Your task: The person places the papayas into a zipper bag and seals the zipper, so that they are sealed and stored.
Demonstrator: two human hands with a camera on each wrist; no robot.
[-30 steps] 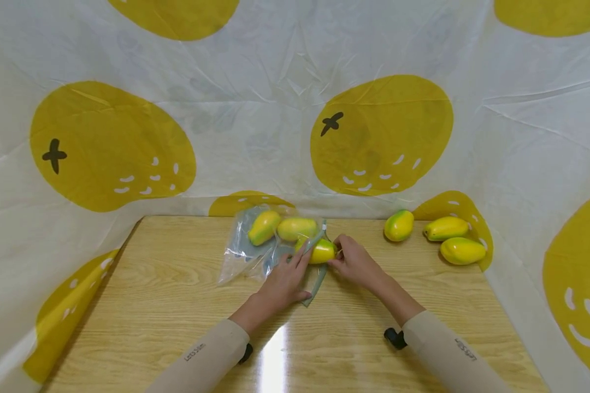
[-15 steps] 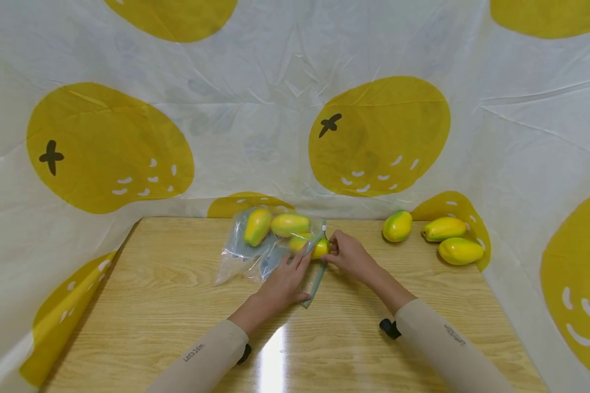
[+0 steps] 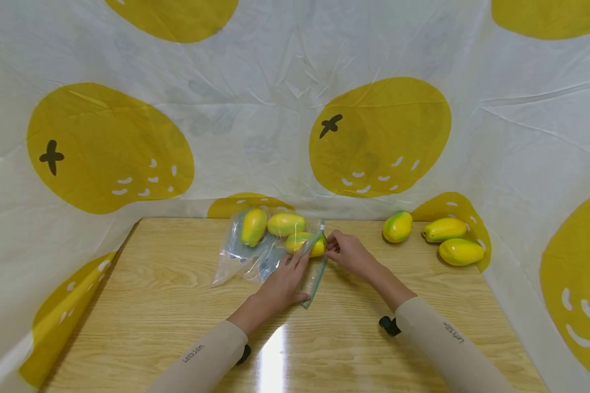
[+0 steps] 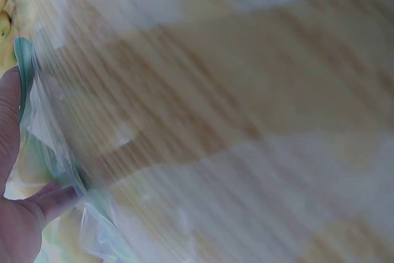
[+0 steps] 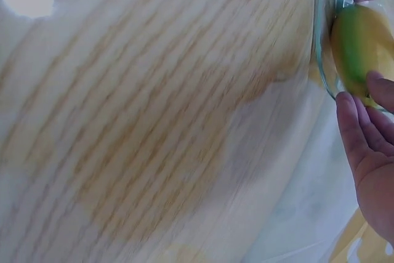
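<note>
A clear zip bag [image 3: 230, 266] with a green-edged mouth [image 3: 317, 285] lies flat on the table. Deep inside it are two yellow-green papayas [image 3: 253, 227], one beside the other. My left hand [image 3: 281, 283] holds the bag at its mouth, its digits spread along the edge in the left wrist view. A third papaya [image 3: 297, 242] lies mostly within the mouth, partly under the left fingers. My right hand [image 3: 350, 254] pinches the stem end of that papaya at the opening; thumb and fingertips meet its tip [image 5: 363, 47] in the right wrist view.
To the right, one papaya [image 3: 397, 227] stands apart near the back edge, and two more [image 3: 461, 252] lie side by side in the corner. A white cloth [image 3: 255, 136] printed with yellow fruit surrounds the wooden table [image 3: 167, 305] at the back and sides.
My right hand has moved left, pushing the third papaya further into the bag. The two papayas inside have shifted left and slightly back. My left hand stays in place on the bag.
</note>
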